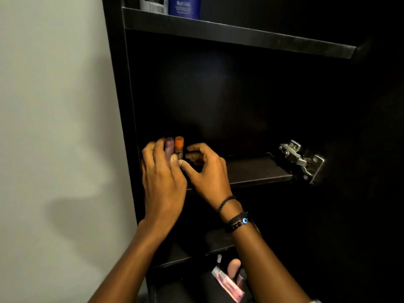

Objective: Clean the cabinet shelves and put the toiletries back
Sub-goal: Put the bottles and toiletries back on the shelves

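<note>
Head view, restocking step: left grip (161, 171) clasps purple tube (168, 147) beside orange-capped tube (179, 145) at left edge of the shelf (258, 169), right grip (205, 169) curled, hold unclear; next, likely, stand both steady and release.

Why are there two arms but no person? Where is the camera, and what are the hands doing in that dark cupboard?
The camera sits on the person's head and looks down, so you see only their arms, as if you were them. There is only this one picture. The dark box is a cabinet; the shiny metal hinge on the right is for its door. The left hand holds a purple tube standing at the left end of the middle shelf. Right beside it stands an orange-capped tube. The right hand, with bracelets on its wrist, is curled next to that one; whether it grips it is hard to tell. On the shelf above stand a blue bottle and a white bottle. Lower down lies a pink tube.
</note>
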The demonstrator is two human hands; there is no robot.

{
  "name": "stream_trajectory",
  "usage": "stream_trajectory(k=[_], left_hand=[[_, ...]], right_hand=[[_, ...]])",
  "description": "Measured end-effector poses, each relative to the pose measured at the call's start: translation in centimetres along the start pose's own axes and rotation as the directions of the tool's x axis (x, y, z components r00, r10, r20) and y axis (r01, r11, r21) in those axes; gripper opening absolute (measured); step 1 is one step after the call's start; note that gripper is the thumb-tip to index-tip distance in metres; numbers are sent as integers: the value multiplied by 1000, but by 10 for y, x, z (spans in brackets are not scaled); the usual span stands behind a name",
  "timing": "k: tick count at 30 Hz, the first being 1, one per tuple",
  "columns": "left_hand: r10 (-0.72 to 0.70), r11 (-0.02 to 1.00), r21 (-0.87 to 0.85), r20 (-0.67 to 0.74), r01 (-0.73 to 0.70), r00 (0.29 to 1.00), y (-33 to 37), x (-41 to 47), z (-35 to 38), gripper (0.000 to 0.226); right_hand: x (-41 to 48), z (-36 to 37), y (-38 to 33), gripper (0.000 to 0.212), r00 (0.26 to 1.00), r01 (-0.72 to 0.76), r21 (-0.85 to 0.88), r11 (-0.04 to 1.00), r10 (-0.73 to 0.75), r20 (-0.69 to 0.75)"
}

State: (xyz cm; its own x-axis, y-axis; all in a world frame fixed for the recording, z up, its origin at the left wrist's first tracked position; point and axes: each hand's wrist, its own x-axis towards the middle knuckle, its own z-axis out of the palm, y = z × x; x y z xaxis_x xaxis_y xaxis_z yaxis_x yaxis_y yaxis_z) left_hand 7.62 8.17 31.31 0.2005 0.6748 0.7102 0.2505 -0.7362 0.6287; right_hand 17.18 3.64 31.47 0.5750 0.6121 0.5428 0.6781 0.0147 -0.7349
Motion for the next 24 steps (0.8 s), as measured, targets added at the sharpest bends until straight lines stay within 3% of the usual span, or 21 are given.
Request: stream_trajectory(k=[7,13,19,21,24], left_hand=[[18,996,-82,-35,-21,999,6,-13,-5,43],[232,968,-84,-42,-235,972,15,-54,-10,37],[303,946,-182,202,-269,931,9,-110,6,32],[293,950,-197,293,-242,910,2,-128,13,31],[247,962,-226,461,-156,852,-11,-158,32,28]], right_hand=[[-19,-7,2,34,999,36,-126,991,-40,-26],[-70,-12,15,43,993,90,-438,895,-116,-32],[-144,-27,57,56,999,31,-495,868,-8,48],[-163,-29,84,59,994,-47,-495,868,88,61],[-193,-33,132,64,944,-279,-435,856,327,37]])
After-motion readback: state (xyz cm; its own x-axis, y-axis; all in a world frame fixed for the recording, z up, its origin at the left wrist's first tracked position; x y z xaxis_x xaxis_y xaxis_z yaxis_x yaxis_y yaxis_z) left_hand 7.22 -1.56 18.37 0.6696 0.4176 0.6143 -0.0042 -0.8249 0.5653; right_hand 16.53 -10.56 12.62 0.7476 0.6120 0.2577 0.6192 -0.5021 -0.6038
